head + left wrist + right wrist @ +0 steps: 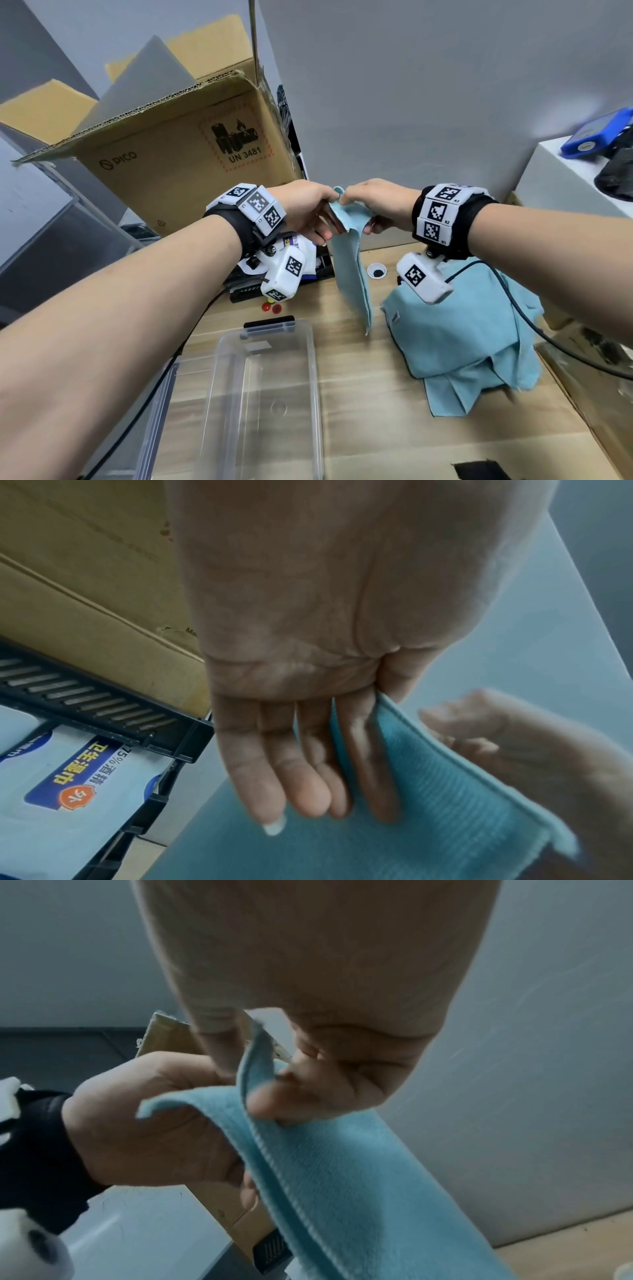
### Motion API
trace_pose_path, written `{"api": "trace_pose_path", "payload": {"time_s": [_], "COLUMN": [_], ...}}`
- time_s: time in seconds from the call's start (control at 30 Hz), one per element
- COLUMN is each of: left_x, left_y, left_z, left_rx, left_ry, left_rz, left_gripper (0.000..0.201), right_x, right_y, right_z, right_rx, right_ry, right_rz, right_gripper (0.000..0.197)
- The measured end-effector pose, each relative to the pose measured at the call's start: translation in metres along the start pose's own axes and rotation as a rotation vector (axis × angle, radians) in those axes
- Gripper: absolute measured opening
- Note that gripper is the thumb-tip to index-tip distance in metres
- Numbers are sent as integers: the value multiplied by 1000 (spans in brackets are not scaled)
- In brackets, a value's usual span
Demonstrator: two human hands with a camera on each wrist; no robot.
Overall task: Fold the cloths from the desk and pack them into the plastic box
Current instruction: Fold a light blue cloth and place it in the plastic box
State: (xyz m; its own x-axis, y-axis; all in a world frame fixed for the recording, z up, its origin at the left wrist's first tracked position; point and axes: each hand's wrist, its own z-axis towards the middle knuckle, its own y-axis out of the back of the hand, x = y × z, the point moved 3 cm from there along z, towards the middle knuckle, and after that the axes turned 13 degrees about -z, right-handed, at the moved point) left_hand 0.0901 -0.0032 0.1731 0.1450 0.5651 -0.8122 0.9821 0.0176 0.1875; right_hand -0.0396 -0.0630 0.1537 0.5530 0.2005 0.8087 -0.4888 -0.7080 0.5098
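Observation:
A light blue cloth [352, 270] hangs folded lengthwise in the air above the desk. My left hand [310, 212] pinches its top edge between thumb and forefinger, the other fingers [301, 767] straight beside the cloth [428, 791]. My right hand [371, 204] pinches the same top edge of the cloth [325, 1164] right next to the left, fingers [301, 1096] curled on it. A heap of more blue cloths [466, 335] lies on the desk at right. The clear plastic box [313, 394] stands open below, with nothing in it.
A large cardboard box [178, 164] stands at the back left. A black tray [103, 702] holding a wet-wipes pack [75, 785] sits under my left wrist. A white stand [575, 178] with blue and black devices is at right. A cable [534, 329] crosses the heap.

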Motion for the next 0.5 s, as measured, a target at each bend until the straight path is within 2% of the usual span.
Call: {"api": "trace_pose_path", "payload": {"time_s": [0.1, 0.2, 0.3, 0.5], "left_x": [2, 3, 4, 10], "left_y": [-2, -2, 1, 5], "left_z": [1, 2, 1, 3], "left_rx": [-39, -69, -73, -75], "left_ry": [-1, 6, 13, 77], "left_rz": [-8, -29, -30, 10], "left_gripper": [42, 41, 48, 55], "right_x": [-1, -3, -8, -9], "right_y": [0, -1, 3, 1], "right_z": [-3, -1, 4, 3], "right_rx": [24, -37, -143, -159], "right_ry": [72, 128, 150, 243], "right_rz": [-173, -262, -227, -294], "right_gripper": [31, 49, 46, 40]}}
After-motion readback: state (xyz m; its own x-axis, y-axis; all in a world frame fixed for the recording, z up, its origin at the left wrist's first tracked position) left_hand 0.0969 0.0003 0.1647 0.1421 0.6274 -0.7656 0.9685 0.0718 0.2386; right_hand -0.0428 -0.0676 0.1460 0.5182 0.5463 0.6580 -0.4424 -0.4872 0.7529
